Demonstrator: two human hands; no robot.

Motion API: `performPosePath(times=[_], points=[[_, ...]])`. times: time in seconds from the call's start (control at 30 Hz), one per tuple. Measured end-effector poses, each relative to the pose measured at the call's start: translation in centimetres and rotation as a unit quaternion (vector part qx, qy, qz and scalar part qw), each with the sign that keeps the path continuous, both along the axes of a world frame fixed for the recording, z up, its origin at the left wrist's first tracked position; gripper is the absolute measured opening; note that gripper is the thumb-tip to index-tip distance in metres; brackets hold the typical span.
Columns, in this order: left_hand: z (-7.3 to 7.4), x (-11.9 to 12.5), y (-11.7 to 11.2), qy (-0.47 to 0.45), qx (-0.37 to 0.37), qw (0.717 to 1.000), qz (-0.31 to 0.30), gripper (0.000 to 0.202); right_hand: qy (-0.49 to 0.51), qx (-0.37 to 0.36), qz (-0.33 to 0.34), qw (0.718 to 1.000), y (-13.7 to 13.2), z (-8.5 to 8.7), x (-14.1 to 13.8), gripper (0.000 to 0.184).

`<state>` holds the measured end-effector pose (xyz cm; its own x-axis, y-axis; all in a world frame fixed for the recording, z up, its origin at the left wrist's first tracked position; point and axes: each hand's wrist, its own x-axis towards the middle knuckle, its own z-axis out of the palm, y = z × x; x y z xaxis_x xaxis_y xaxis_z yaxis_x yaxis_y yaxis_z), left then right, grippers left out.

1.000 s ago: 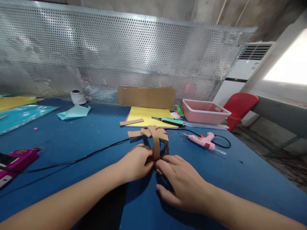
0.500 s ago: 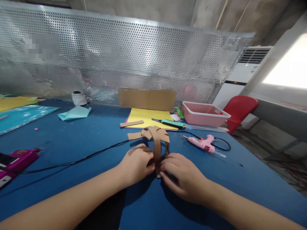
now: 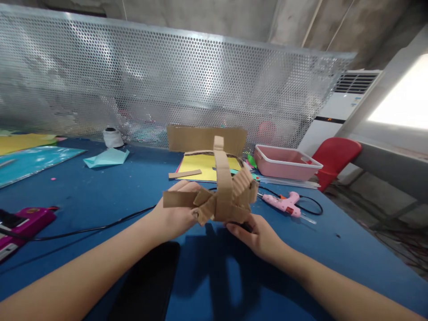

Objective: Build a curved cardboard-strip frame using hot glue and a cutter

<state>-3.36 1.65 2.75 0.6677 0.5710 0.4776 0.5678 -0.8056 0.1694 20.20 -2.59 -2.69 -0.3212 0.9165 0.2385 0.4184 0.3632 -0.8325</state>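
A construction of bent brown cardboard strips (image 3: 223, 183) is held up off the blue table, with one strip arching upward and a short strip sticking out to the left. My left hand (image 3: 177, 218) is closed on its left side, the fingers partly hidden behind the cardboard. Under its lower right edge, my right hand (image 3: 252, 234) grips it, fingertips partly out of sight. A pink glue gun (image 3: 284, 203) lies to the right of my right hand. Behind the cardboard, a green utility knife (image 3: 256, 177) is mostly covered from view.
Yellow paper (image 3: 203, 165) and a loose cardboard strip (image 3: 185, 174) lie behind the hands. A pink basket (image 3: 287, 167) stands at the back right. A black phone-like slab (image 3: 147, 285) lies by my left forearm. A black cable (image 3: 100, 228) runs to a magenta power strip (image 3: 30, 225).
The cardboard construction has been lifted and tipped over, so its arched strip now points up and away. Both hands have shifted their grip along with it.
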Motion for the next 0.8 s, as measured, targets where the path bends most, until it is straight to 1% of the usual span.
performPosePath(times=[0.1,0.23,0.33,0.43,0.53,0.63,0.7,0.8], points=[[0.7,-0.4,0.3,0.014,0.009,1.000,-0.024,0.019,0.053,-0.006,0.012,0.999,0.1,-0.1,-0.1,0.027],[1.2,-0.2,0.8,0.047,0.032,0.994,-0.093,0.027,0.097,-0.026,0.018,0.995,0.1,-0.5,-0.2,0.021],[1.2,-0.1,1.3,0.063,0.089,0.985,-0.134,0.023,0.120,-0.055,0.011,0.991,0.2,-0.8,-0.1,0.015],[1.1,-0.2,1.7,0.072,0.145,0.973,-0.167,0.024,0.160,-0.090,-0.008,0.983,0.6,-0.6,0.1,0.015],[1.0,-0.5,1.7,0.081,0.163,0.969,-0.170,0.028,0.227,-0.127,-0.048,0.964,1.2,-0.2,0.5,0.017],[0.7,-0.7,1.5,0.081,0.158,0.974,-0.138,0.027,0.309,-0.165,-0.081,0.933,1.9,0.1,1.0,0.023],[0.6,-0.7,1.7,0.086,0.153,0.976,-0.126,0.026,0.352,-0.190,-0.090,0.912,2.1,0.1,1.1,0.024],[0.9,-0.7,2.7,0.106,0.153,0.974,-0.130,0.027,0.392,-0.220,-0.093,0.889,2.2,0.0,1.1,0.021]])
